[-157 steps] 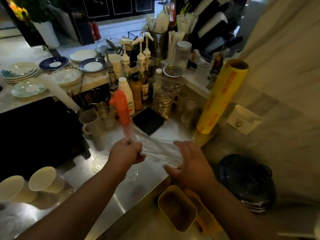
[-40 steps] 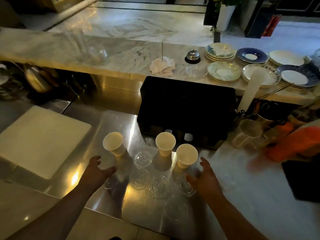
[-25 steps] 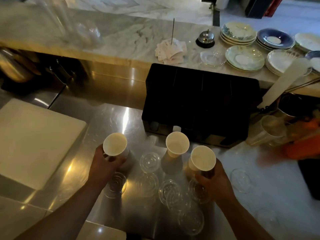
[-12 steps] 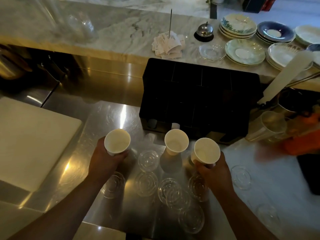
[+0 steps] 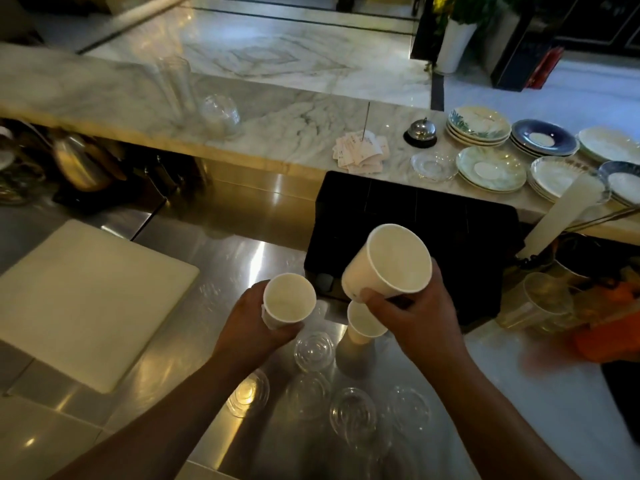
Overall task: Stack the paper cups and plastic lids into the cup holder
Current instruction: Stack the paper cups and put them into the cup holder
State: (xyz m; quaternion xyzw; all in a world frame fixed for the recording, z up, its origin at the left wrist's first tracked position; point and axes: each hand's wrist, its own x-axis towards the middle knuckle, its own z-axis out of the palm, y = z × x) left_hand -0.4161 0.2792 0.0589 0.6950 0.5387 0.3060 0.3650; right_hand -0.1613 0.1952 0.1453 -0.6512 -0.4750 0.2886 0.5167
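Observation:
My left hand (image 5: 254, 329) grips a white paper cup (image 5: 289, 301) held upright just above the steel counter. My right hand (image 5: 414, 318) holds a second paper cup (image 5: 389, 263) lifted higher and tilted, in front of the black cup holder (image 5: 415, 237). A third paper cup (image 5: 363, 323) stands on the counter between my hands, partly hidden under my right hand. Several clear plastic lids lie on the counter near me, one (image 5: 313, 351) by the standing cup and others (image 5: 353, 414) closer to the front edge.
A white cutting board (image 5: 79, 299) lies at the left. Stacked plates (image 5: 491, 164), a bell (image 5: 420, 131) and paper slips (image 5: 360, 152) sit on the marble ledge behind the holder. Glasses (image 5: 543, 303) and an orange object (image 5: 606, 327) crowd the right side.
Both hands have lifted their cups off the counter. The right cup rose higher and tilted toward the cup holder; the left cup moved right, toward the middle cup.

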